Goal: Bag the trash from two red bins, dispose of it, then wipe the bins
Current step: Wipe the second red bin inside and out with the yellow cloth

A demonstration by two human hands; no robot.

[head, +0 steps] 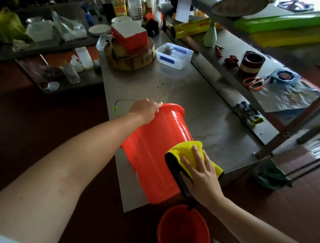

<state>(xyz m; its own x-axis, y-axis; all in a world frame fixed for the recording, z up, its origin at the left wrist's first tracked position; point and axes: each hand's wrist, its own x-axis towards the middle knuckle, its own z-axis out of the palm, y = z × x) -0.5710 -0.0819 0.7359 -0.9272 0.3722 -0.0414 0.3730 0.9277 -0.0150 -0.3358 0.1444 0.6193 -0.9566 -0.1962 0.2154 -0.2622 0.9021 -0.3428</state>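
While left hand grips rim of red bin, right hand, fingers flat, presses yellow cloth: wiping step; next, probably rotate bin.

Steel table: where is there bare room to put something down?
The steel table is bare between the red bin, the clear container and the gloves. Its far end is crowded: chopping block, red box, bottles.

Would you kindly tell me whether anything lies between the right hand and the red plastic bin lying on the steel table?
Only the yellow-and-black cloth, which the right hand presses flat against the side of the red plastic bin near its base. Nothing else visible separates them. The left hand grips the bin's rim directly.
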